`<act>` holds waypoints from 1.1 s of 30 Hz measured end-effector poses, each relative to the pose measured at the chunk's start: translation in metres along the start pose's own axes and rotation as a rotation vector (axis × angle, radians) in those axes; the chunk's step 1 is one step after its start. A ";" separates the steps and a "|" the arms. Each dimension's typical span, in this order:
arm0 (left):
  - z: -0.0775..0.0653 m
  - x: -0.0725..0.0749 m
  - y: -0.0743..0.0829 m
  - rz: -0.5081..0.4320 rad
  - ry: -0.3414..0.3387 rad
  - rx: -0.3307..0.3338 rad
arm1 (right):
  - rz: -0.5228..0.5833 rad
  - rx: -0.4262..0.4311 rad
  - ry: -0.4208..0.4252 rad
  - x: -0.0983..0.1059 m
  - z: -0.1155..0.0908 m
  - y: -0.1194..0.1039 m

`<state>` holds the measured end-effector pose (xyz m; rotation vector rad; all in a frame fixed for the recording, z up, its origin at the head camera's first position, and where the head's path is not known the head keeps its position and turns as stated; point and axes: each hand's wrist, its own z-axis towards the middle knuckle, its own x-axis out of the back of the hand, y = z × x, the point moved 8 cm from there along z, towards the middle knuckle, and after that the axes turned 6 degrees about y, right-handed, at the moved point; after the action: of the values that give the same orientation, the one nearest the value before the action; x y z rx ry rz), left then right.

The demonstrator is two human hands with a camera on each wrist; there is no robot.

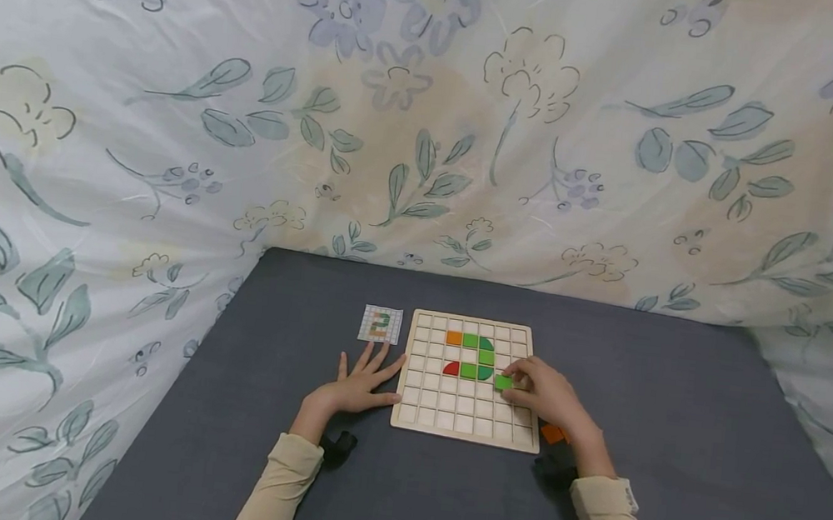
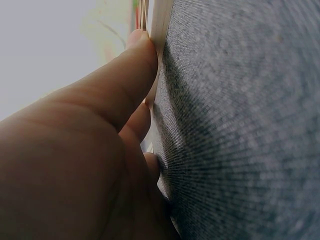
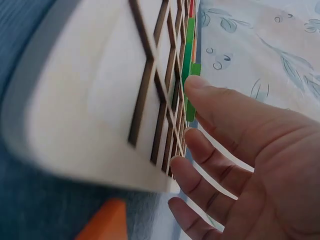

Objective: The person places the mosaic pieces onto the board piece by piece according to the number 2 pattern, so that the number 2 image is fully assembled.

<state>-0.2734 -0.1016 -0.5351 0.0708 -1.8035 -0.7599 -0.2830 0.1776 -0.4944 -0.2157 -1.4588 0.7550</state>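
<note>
A wooden grid board (image 1: 439,419) lies on the dark cloth, with square recesses across it. Set in its upper middle are an orange square tile (image 1: 454,339), several green tiles (image 1: 486,357) and a red rounded tile (image 1: 451,369). My right hand (image 1: 543,389) pinches a green square tile (image 1: 502,383) between thumb and finger, over the right part of the grid. In the right wrist view this tile (image 3: 196,69) shows at the thumb tip, close over the board. My left hand (image 1: 357,387) lies with fingers spread, thumb and fingertips right at the board's left edge.
A small pattern card (image 1: 380,324) with a coloured figure lies beyond the left fingertips, left of the board. Orange pieces (image 1: 553,434) lie by the board's lower right corner, partly under the right wrist. A flowered cloth (image 1: 425,169) hangs behind the table.
</note>
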 end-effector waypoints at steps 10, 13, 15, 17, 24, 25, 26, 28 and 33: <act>0.000 -0.001 -0.001 0.000 -0.009 0.010 | 0.037 0.067 -0.012 -0.008 0.006 -0.023; -0.002 0.002 0.002 -0.001 -0.008 0.007 | 0.034 0.080 -0.016 -0.011 0.009 -0.028; -0.003 0.004 0.004 -0.001 -0.008 0.006 | 0.038 0.084 -0.020 -0.013 0.010 -0.031; -0.004 0.005 0.006 0.003 -0.005 0.007 | 0.044 0.083 -0.023 -0.016 0.012 -0.032; -0.003 0.004 0.004 0.017 -0.006 0.014 | 0.081 0.076 -0.026 -0.026 0.017 -0.037; -0.003 0.003 0.004 0.015 -0.006 0.013 | 0.080 0.078 -0.023 -0.027 0.017 -0.038; -0.003 0.003 0.004 0.012 -0.010 0.013 | 0.079 0.079 -0.022 -0.029 0.018 -0.040; -0.004 0.003 0.004 0.006 -0.010 0.011 | 0.077 0.081 -0.021 -0.031 0.019 -0.043; -0.004 0.005 0.006 0.008 -0.012 0.017 | 0.046 0.103 -0.023 -0.034 0.022 -0.053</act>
<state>-0.2700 -0.1011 -0.5272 0.0703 -1.8209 -0.7411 -0.2841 0.1109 -0.4894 -0.1627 -1.4365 0.8701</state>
